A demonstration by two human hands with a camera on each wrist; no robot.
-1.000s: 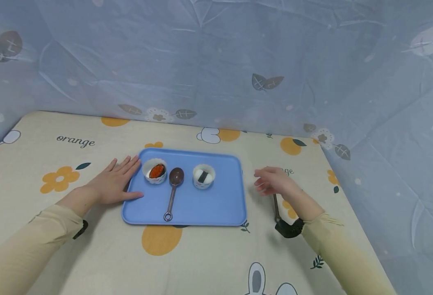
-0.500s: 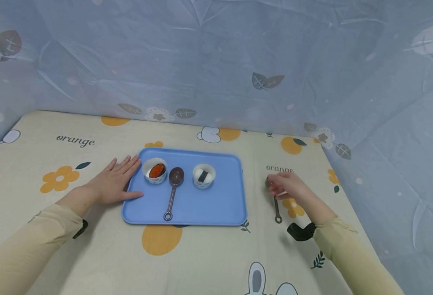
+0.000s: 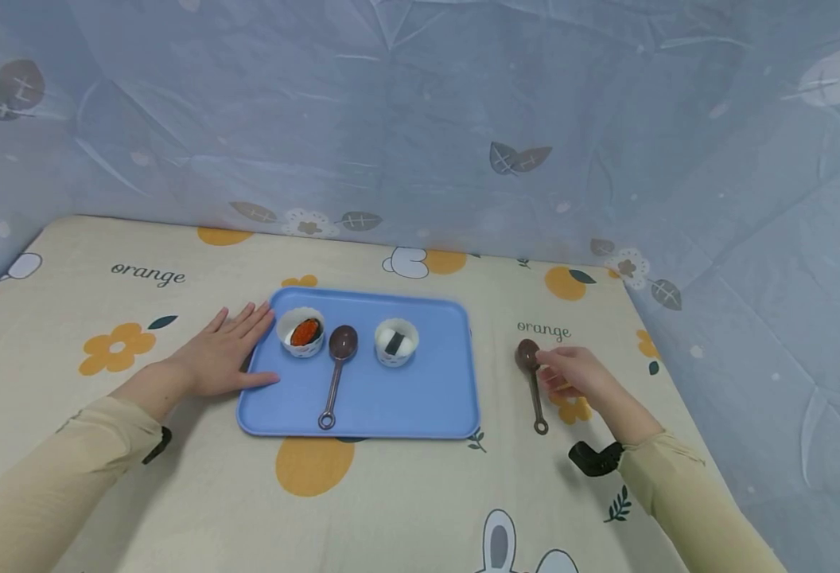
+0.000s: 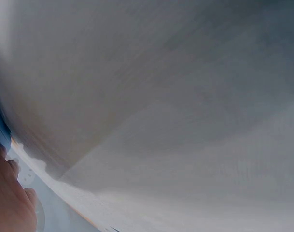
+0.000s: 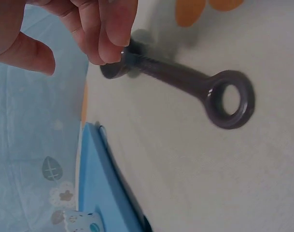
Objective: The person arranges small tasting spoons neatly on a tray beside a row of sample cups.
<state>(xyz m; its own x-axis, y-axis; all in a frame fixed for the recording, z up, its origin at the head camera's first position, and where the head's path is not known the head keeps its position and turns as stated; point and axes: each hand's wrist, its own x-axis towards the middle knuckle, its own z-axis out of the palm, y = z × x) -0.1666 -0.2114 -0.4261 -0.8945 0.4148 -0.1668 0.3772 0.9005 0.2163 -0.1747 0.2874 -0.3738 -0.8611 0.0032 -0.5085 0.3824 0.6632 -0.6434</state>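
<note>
My left hand (image 3: 223, 358) lies flat with fingers spread at the left edge of a blue tray (image 3: 420, 406), its thumb reaching over the rim. On the tray are a small white cup (image 3: 287, 326) with an orange-topped sushi piece (image 3: 305, 332), a brown spoon (image 3: 332, 390), and a second white cup (image 3: 391, 358) with a white rice piece (image 3: 394, 342) banded in black. Right of the tray, another brown spoon (image 3: 537, 402) lies on the cloth. Beside its bowl hovers my right hand (image 3: 570, 370), thumb apart from loosely bent fingers; the right wrist view cannot settle whether fingertips touch the spoon.
A cream tablecloth (image 3: 198, 493) with orange and rabbit prints covers the table. Behind and to the right hangs a blue-grey patterned curtain (image 3: 434, 119). Black straps (image 3: 595, 459) show at both wrists. The left wrist view is mostly blurred cloth.
My right hand has drawn away from the tray side, to the right and slightly nearer me, uncovering the bowl of the right-hand spoon. My left hand and the tray stay still.
</note>
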